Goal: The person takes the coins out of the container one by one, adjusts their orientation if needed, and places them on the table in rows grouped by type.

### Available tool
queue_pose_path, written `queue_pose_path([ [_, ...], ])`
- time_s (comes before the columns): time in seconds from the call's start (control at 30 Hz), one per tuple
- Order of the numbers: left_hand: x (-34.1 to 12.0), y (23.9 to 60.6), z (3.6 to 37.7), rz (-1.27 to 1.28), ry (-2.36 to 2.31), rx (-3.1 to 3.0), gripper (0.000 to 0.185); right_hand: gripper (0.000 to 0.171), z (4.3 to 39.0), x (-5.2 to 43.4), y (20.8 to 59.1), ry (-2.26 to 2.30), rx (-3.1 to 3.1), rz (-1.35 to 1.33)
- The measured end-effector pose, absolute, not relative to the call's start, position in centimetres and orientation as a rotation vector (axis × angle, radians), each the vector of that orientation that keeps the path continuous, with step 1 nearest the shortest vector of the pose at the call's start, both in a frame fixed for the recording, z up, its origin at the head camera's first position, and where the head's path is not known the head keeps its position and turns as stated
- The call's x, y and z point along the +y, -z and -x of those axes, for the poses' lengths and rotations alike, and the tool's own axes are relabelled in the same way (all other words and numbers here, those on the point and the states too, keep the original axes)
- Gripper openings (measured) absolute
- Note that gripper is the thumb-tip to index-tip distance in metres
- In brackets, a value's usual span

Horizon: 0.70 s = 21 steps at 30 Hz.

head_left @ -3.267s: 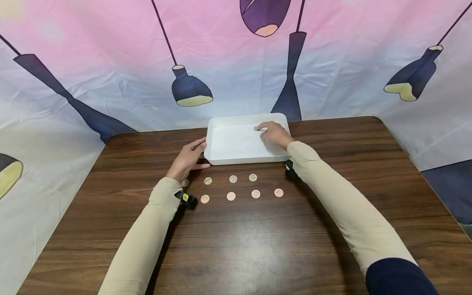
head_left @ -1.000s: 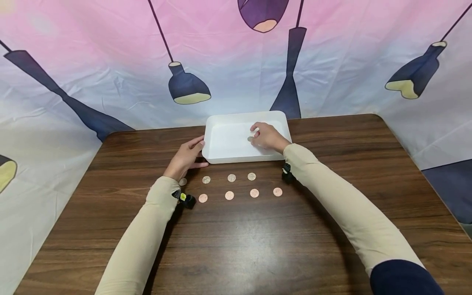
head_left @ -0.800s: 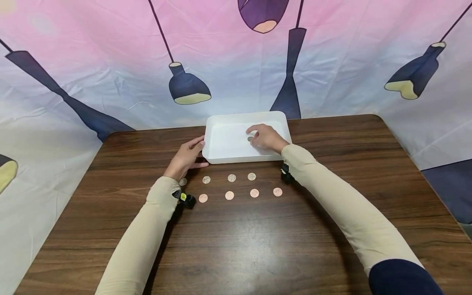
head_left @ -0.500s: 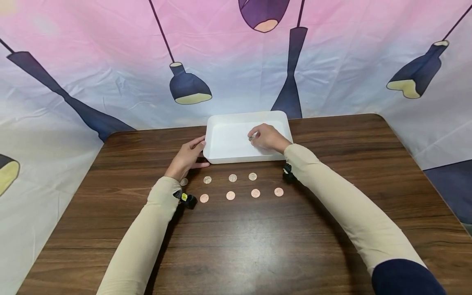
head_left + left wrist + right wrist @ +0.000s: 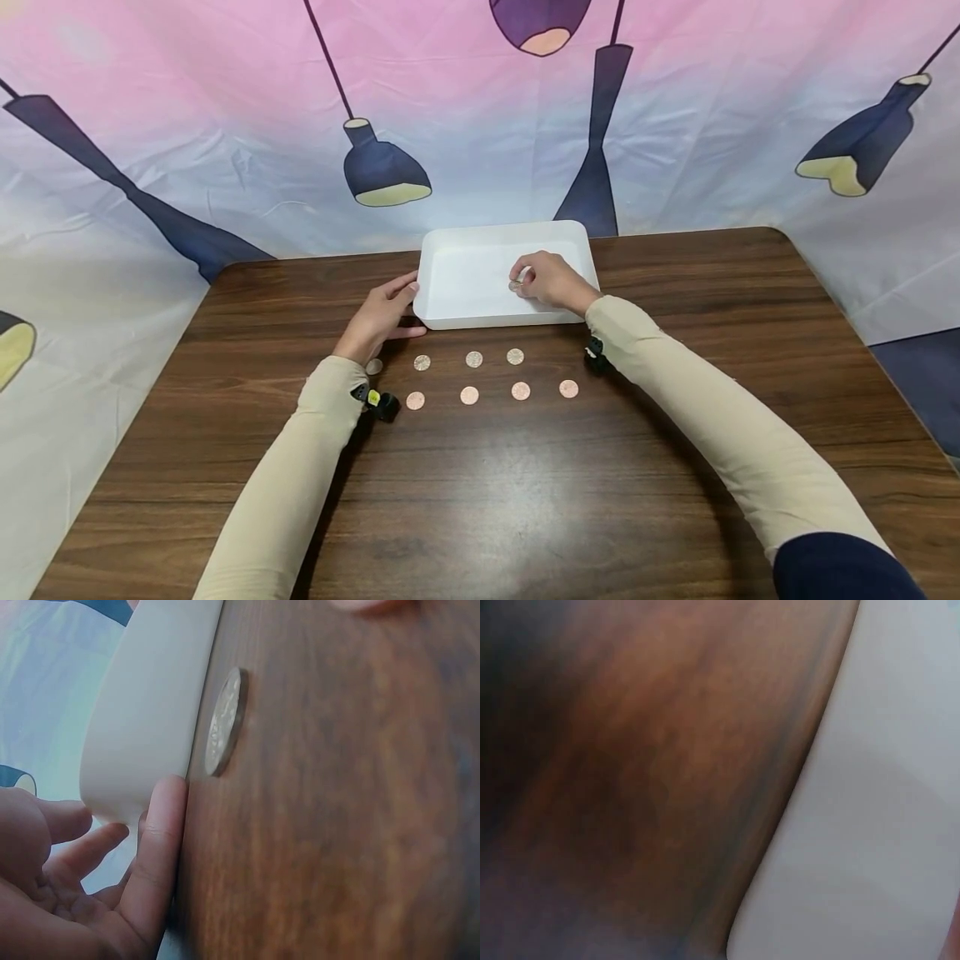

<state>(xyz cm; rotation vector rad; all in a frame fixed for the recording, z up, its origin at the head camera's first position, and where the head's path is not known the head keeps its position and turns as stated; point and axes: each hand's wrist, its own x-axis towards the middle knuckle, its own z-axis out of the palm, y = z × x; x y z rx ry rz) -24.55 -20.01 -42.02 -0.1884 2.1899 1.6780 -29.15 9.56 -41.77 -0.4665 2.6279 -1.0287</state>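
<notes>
In the head view, a shallow white tray [image 5: 465, 287] stands near the table's far edge. My right hand [image 5: 553, 281] reaches inside it, thumb and index finger pinching a silvery coin [image 5: 515, 285]. My left hand [image 5: 378, 318] rests its fingers against the tray's left end. The left wrist view shows the thumb at the tray wall [image 5: 150, 705] and a straight finger along its lower edge, with a silver coin [image 5: 223, 724] lying nearby. Only the tray's outer wall [image 5: 855, 825] and the table fill most of the right wrist view; the coin is hidden there.
In front of the tray, several silvery coins [image 5: 474, 359] lie in a row on the brown wooden table [image 5: 487, 500]. Nearer is a row of several copper coins [image 5: 469, 395]. A printed cloth [image 5: 247, 142] hangs behind the table.
My right index finger has come down toward the thumb, and the coin in the tray is now pinched between them. My left hand keeps its place at the tray; the coin rows are unchanged.
</notes>
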Motion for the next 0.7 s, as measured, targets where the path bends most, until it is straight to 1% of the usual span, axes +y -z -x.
queue_pose_path([
  [0.17, -19.90, 41.99, 24.53, 0.189, -1.674, 2.197, 0.054, 0.017, 29.58, 9.61, 41.71, 1.028, 2.597, 0.473],
  [0.4, -19.97, 42.38, 24.42, 0.193, -1.678, 2.190, 0.054, 0.023, 30.12, 9.55, 42.09, 1.031, 2.578, 0.517],
  [0.5, -19.94, 42.47, 24.39, 0.183, -1.677, 2.195, 0.054, 0.030, 30.14, 9.71, 42.16, 1.034, 2.573, 0.523],
  [0.6, -19.94, 42.37, 24.37, 0.177, -1.678, 2.201, 0.054, 0.035, 30.10, 9.85, 41.92, 1.057, 2.539, 0.496],
  [0.7, -19.99, 42.18, 24.37, 0.178, -1.678, 2.205, 0.054, 0.035, 30.05, 9.89, 41.64, 1.076, 2.514, 0.451],
])
